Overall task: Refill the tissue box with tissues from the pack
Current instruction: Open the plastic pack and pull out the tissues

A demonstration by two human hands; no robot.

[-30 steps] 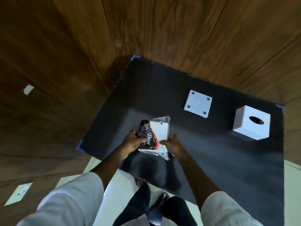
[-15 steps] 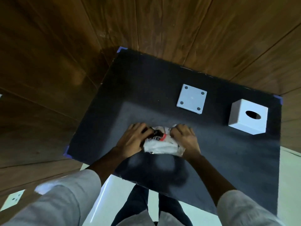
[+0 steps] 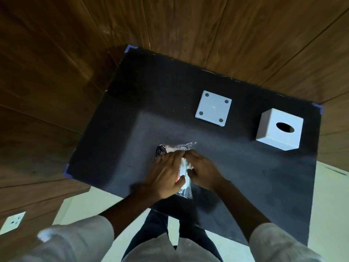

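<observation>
Currently: both hands work on the tissue pack [image 3: 184, 167] at the near middle of the worktop [image 3: 245, 176].
Tissue pack: soft clear-plastic wrapper, crinkled, with white tissue showing through; a dark printed patch at its far left end, a small white label near the top edge, a trace of red near the left thumb. Motion blur hides the print.
Pack position: lying on the worktop between the two hands, long axis running away from the person; loose wrapper corners stick out at the far right and near end.
Left hand [image 3: 166, 174]: laid over the left side of the pack, fingers reaching forward; grip pinching the wrapper at its top edge.
Right hand [image 3: 203, 172]: against the right side of the pack, fingers curled inward; grip pinching the wrapper where it meets the left fingertips.
Tissue box [image 3: 279, 129]: white cube, oval slot in the top face, dark inside; stands at the far right of the worktop, well apart from the pack.
Base plate [image 3: 213, 108]: flat white square with four round dots at its corners, lying left of the box, apart from it.
Worktop: black mat surface, blue tape at the corners.
Surroundings: wood-panelled wall [image 3: 170, 25] behind.
</observation>
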